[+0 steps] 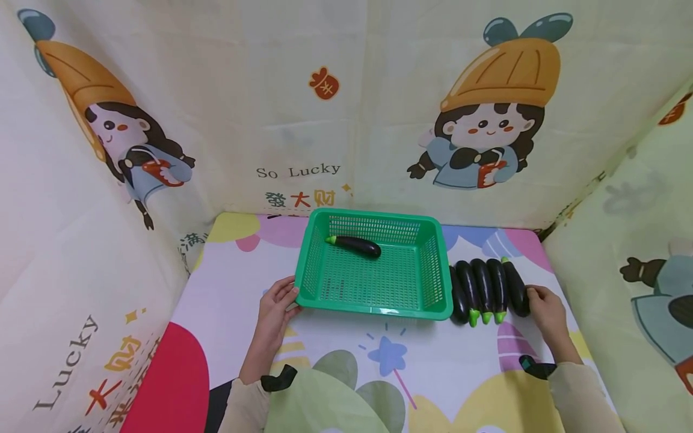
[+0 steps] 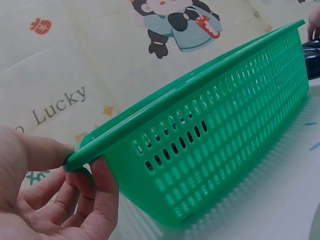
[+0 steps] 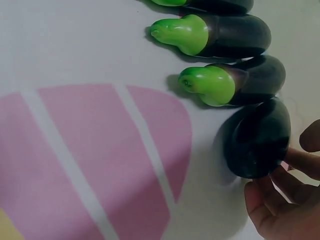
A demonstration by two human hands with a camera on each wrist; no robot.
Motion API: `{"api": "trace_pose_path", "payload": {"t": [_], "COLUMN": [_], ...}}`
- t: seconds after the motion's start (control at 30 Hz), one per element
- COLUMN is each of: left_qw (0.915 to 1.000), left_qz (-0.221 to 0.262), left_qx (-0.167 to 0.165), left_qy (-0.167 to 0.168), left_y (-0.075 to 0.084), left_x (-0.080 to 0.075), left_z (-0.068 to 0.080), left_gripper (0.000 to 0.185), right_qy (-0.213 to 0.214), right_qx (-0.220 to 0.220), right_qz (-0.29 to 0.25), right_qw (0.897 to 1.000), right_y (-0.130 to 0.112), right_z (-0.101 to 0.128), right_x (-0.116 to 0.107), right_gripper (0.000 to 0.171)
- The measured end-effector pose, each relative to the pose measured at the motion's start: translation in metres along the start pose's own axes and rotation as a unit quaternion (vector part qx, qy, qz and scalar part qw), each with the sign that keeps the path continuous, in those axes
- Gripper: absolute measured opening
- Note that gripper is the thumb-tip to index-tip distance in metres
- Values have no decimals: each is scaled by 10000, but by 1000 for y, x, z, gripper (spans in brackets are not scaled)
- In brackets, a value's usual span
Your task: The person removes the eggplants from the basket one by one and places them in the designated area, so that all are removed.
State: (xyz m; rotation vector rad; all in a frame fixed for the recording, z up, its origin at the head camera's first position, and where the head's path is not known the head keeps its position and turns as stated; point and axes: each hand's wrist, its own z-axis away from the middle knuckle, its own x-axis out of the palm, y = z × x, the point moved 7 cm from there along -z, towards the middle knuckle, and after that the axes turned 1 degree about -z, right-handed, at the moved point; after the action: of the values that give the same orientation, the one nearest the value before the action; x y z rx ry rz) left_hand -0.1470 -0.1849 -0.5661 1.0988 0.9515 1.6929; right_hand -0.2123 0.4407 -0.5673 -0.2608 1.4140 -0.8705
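A green plastic basket (image 1: 373,311) with perforated walls stands on the table, holding one dark eggplant (image 1: 357,245) near its back left. My left hand (image 1: 277,307) pinches the basket's front left corner; in the left wrist view the thumb lies on top of the rim and fingers are beneath it. To the right of the basket, several eggplants (image 1: 483,288) lie side by side in a row. My right hand (image 1: 548,313) is at the rightmost eggplant (image 1: 517,290). In the right wrist view its fingertips (image 3: 257,200) touch that eggplant's side, while the thumb stands apart.
The table (image 1: 238,270) has a colourful cartoon-print cover. Printed cloth (image 1: 271,108) hangs as walls behind and on both sides, close to the table's edges. The eggplant row lies close against the basket's right side.
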Motion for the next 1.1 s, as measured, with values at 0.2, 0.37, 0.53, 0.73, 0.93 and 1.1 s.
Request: {"api": "trace_pose_path", "payload": {"t": [0.2,0.37,0.53,0.73,0.93,1.1], "left_qw": [10000,10000,10000,9999,10000,10000], "left_qz": [-6,-15,42,98,93,77], "left_qx": [6,5,38,61,5,-13], "left_qy": [-16,4,-22,-28,5,27], "left_y": [0,0,0,0,-2,-2], "left_x": [-1,-2,-2,-1,-1,-1], "left_z": [-1,-1,-1,-1,-2,-2], "left_gripper": [42,42,42,42,42,42], "right_qy": [302,484,656,583,350,-82], "right_qx": [-291,-330,-530,-978,-1526,-1825], "right_qz": [76,-8,-53,-203,-280,-363], "right_qw": [9991,9983,9964,9933,9873,9825], "right_y": [-12,-31,-54,-90,-129,-160], "right_z": [1,3,7,16,29,37], "right_x": [-10,-16,-19,-16,-6,8], "right_gripper": [51,51,48,47,47,52]}}
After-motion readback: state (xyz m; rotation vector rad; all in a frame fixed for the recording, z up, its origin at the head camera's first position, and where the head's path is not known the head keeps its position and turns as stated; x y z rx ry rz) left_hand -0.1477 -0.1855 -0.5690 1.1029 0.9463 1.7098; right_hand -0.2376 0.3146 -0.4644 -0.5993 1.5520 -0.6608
